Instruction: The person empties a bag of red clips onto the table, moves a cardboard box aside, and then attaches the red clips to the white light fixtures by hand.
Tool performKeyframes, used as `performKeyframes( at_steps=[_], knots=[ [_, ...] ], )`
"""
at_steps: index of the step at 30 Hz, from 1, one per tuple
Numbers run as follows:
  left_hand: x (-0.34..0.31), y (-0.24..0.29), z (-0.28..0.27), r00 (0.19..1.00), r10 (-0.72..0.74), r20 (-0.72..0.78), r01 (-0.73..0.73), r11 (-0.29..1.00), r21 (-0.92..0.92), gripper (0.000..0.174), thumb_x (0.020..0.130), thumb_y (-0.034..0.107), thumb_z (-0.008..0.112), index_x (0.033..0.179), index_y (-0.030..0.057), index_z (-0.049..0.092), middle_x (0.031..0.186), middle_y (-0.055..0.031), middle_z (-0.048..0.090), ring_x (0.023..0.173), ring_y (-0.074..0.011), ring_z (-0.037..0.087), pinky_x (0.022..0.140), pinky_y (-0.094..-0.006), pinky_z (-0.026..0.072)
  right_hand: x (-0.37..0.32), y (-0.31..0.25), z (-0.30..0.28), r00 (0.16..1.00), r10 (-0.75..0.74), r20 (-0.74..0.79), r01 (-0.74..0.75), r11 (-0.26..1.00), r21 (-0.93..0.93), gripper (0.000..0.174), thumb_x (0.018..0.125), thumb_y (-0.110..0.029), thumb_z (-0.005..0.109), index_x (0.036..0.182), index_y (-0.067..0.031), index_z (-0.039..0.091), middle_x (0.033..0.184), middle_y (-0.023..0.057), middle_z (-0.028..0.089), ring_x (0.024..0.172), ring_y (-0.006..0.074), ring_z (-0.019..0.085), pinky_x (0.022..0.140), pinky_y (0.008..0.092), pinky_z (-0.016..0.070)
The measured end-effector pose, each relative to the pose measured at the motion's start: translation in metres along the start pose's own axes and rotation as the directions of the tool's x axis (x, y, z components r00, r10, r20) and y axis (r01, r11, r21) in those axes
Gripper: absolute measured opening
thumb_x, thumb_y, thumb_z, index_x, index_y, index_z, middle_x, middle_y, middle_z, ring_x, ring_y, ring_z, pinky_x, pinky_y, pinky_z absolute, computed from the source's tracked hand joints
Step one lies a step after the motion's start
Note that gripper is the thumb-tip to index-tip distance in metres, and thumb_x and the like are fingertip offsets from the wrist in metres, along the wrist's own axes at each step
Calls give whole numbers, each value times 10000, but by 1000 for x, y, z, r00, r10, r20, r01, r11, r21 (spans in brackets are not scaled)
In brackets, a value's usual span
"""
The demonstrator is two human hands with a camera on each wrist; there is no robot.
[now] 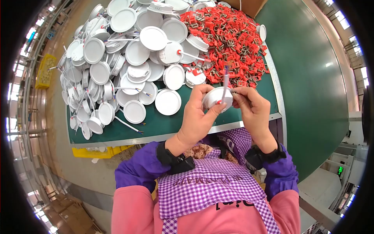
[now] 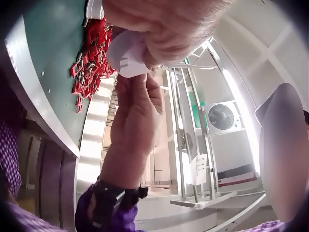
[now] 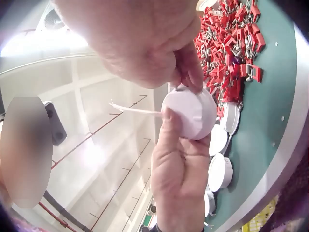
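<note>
In the head view my left hand (image 1: 197, 117) grips a round white downlight (image 1: 212, 98) by its edge, thumb on the back beside the red cable entry. Its cable (image 1: 225, 80) sticks up from the back. My right hand (image 1: 254, 113) is at the lamp's right rim, thumb and forefinger pinching a small grey metal piece (image 1: 233, 91) there; fingers mostly hide it, and I cannot tell its exact kind. The right wrist view shows the downlight (image 3: 190, 113) between the left hand (image 3: 176, 169) and the right hand's fingertips (image 3: 194, 79).
A large heap of white downlights (image 1: 137, 52) with loose cables covers the left of the green table (image 1: 156, 126). Beside it lies a pile of red clips with metal frames (image 1: 230, 43). A cardboard box (image 1: 249, 6) stands behind. Yellow crates (image 1: 102, 152) sit below the metal-trimmed front edge.
</note>
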State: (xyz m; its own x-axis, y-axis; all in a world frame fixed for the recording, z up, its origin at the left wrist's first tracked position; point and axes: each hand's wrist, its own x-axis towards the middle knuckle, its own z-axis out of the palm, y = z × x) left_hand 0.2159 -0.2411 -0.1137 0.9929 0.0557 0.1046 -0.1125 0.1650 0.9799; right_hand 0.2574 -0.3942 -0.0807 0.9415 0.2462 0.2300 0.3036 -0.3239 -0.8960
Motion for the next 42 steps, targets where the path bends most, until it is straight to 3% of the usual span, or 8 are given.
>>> performKeyframes(
  at_steps=[4,10,22,28,32,35,37,42],
  knots=[
    [6,0,0,992,-10,-125,-12,985,-173,357,844,73,644,1096,12,399,991,-52,493,858,-95,521,714,-225,469,-1,-1,-1,994,-13,-106,12,1000,-13,105,840,2,601,940,33,608,770,86,645,672,125,638,588,246,508],
    [7,-6,3,986,43,-163,-56,995,-79,343,841,90,654,1077,13,417,977,-48,500,845,-90,509,722,-225,460,-6,-2,5,999,-43,-4,43,998,-42,125,844,-9,597,961,32,610,789,115,643,694,159,668,605,251,529],
    [3,-2,-4,985,166,-43,-155,970,186,357,840,11,627,1105,20,388,1020,-52,496,917,-98,517,787,-236,447,-9,-8,12,996,84,-19,-83,995,59,91,844,9,593,929,44,596,766,104,653,714,144,670,609,241,533],
    [2,4,-8,989,149,-7,-147,981,130,368,838,14,631,1118,16,393,1027,-53,502,931,-103,522,793,-242,449,-11,-3,16,998,-50,-44,52,998,33,72,839,19,596,909,37,595,765,100,650,726,130,666,593,240,531],
    [0,2,-9,986,160,-53,-157,986,49,321,818,40,653,1070,28,454,987,-61,587,871,-120,568,738,-258,472,-11,3,9,998,52,31,-56,991,123,162,834,27,597,995,29,579,841,99,658,764,132,661,626,240,529],
    [-6,16,-10,999,51,-4,-51,988,-146,329,822,31,651,1104,18,481,1024,-48,575,920,-109,556,792,-251,464,-7,-8,-2,979,200,49,-206,949,237,305,828,35,597,1125,17,528,941,102,651,802,137,654,677,238,524],
    [-9,20,-15,990,-106,92,125,962,-244,348,827,23,645,1144,8,503,1058,-39,565,961,-106,547,832,-253,460,-14,-14,-5,931,289,223,-346,894,284,404,828,40,593,1211,16,468,1009,111,635,827,145,649,714,235,515],
    [-24,13,-23,938,-320,132,343,911,-231,362,830,42,651,1162,-13,518,1001,-36,599,893,-93,570,803,-245,480,-29,6,1,901,282,331,-402,828,390,351,850,33,572,1186,52,471,999,151,634,863,167,642,775,266,514]
  ],
)
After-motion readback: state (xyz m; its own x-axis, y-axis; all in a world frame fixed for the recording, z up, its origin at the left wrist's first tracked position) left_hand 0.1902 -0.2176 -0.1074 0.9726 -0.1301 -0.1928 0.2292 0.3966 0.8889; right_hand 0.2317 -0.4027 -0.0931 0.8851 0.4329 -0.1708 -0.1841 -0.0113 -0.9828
